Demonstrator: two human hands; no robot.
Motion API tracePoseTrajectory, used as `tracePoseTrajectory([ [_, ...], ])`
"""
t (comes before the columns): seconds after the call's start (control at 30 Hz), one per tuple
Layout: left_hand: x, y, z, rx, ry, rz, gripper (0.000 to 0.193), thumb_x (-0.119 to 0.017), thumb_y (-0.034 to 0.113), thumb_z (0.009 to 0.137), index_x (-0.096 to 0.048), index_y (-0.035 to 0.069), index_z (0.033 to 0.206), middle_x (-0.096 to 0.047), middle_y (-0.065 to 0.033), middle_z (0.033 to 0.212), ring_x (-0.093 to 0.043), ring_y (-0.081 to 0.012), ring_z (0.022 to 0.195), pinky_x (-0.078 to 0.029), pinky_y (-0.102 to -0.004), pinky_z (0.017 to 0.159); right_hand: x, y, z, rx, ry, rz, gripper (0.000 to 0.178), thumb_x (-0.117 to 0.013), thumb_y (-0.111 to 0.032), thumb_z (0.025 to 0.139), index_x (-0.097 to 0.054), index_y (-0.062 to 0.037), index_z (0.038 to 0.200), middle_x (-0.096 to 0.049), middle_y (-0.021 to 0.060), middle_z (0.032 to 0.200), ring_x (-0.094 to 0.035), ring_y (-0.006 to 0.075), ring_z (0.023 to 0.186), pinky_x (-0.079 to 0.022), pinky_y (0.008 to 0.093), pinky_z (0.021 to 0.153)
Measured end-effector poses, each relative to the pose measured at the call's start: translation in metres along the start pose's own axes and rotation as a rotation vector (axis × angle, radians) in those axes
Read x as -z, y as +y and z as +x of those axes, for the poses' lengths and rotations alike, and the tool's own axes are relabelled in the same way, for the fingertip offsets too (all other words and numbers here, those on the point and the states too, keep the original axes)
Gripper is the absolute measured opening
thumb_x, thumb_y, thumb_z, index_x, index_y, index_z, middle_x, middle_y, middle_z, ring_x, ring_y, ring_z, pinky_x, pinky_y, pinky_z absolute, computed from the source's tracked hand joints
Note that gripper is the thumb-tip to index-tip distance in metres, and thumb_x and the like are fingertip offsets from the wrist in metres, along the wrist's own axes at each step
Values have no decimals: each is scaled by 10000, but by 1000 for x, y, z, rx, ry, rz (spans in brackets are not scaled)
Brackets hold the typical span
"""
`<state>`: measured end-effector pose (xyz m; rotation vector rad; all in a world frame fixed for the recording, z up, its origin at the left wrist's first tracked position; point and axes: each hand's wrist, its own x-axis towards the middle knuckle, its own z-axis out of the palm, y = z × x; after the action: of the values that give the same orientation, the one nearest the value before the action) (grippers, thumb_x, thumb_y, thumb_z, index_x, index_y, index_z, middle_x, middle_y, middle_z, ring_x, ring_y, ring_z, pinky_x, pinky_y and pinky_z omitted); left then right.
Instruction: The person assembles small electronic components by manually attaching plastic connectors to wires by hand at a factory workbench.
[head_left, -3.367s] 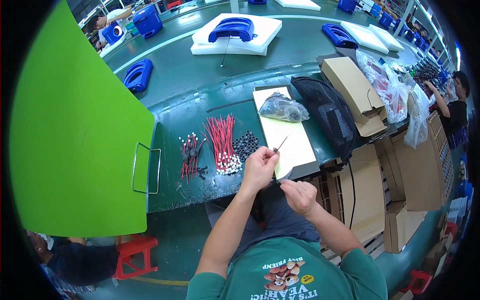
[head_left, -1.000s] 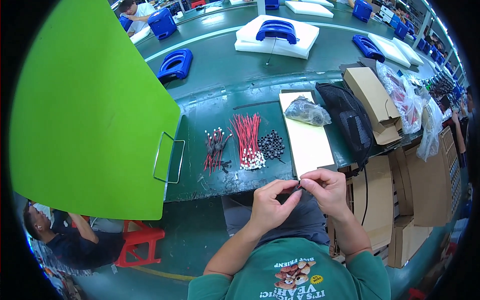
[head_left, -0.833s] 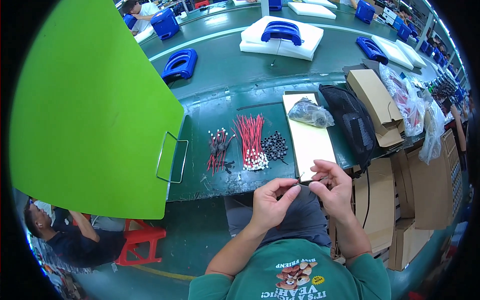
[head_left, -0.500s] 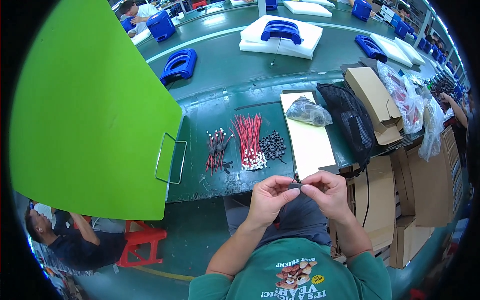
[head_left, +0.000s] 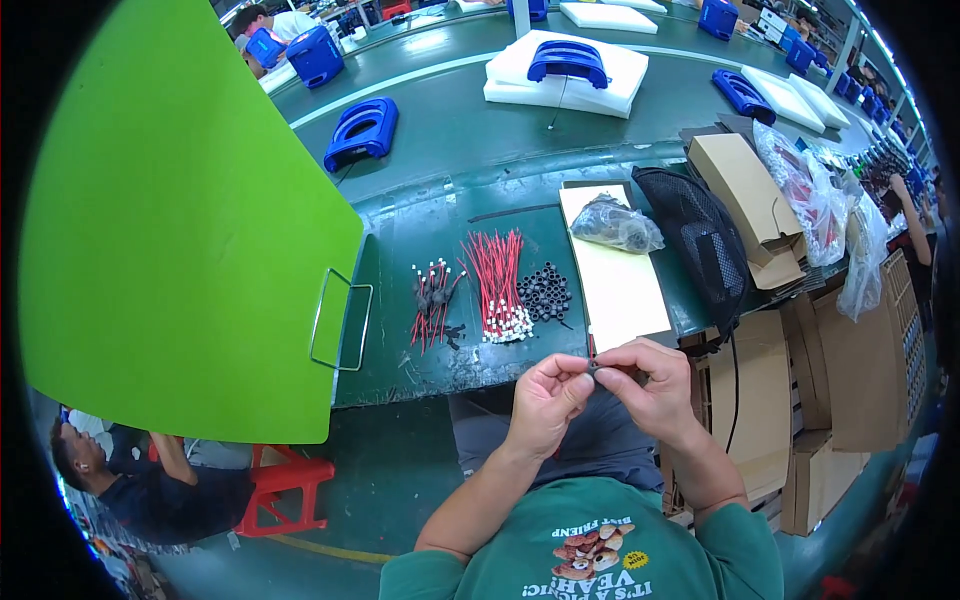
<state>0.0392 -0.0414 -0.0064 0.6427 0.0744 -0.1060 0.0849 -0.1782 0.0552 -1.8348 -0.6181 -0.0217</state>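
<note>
Just past the table's front edge, my left hand (head_left: 546, 402) and my right hand (head_left: 652, 391) meet with fingertips pinched. Between them is a small black piece (head_left: 593, 367), soft-looking and mostly hidden by the fingers. A short bit of thin red wire (head_left: 591, 346) shows just above it. Ahead on the green table lies a row of red wires with white connectors (head_left: 505, 285). Right beside that row is a pile of small black rings (head_left: 545, 292). To its left lies a bunch of red wires with black lumps around their middles (head_left: 436, 295).
A large green panel (head_left: 190, 230) with a metal handle (head_left: 341, 320) stands at left. White paper (head_left: 622, 290) bears a plastic bag of dark parts (head_left: 616, 224). At right are a black mesh bag (head_left: 700, 240) and cardboard boxes (head_left: 748, 200). A person sits at lower left (head_left: 140, 480).
My fingers have closed further over the black piece, which showed as a wider flat strip before. My left hand has shifted slightly right, and its fingers have curled in.
</note>
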Motion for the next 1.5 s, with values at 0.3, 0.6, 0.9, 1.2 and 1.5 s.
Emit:
tracePoseTrajectory([
  [0.3,1,-3,-6,-189,73,271,173,-606,117,829,-569,-2,949,-593,-35,778,-519,-66,600,-407,-173,523,-8,6,-4,-146,42,154,229,-664,-12,722,-603,23,939,-641,88,733,-610,107,628,-484,212,577],
  [0.6,1,-3,-8,-223,24,186,202,-560,143,864,-601,-17,980,-612,-67,766,-518,-73,576,-414,-183,490,-8,17,-3,-253,-32,495,221,-636,35,742,-582,52,955,-595,94,839,-614,138,667,-498,227,601],
  [0.9,6,11,-11,1,-73,34,216,-537,158,876,-587,-23,984,-625,-98,771,-538,-85,537,-438,-185,470,-5,20,-2,-205,-127,577,141,-620,29,756,-629,39,896,-586,90,853,-578,134,758,-474,237,678],
  [1.2,-7,12,-14,-182,129,382,138,-596,131,839,-600,-7,840,-603,-55,672,-499,-49,478,-399,-166,423,-9,20,-2,-219,-148,550,115,-642,11,741,-651,26,854,-569,62,852,-552,119,724,-448,215,633],
  [1.5,4,18,-19,61,-157,194,224,-511,190,895,-605,-12,881,-578,-22,634,-463,-32,461,-352,-163,410,-15,38,-5,-427,-338,1033,119,-607,-24,784,-637,44,877,-553,60,801,-534,105,659,-401,195,531],
])
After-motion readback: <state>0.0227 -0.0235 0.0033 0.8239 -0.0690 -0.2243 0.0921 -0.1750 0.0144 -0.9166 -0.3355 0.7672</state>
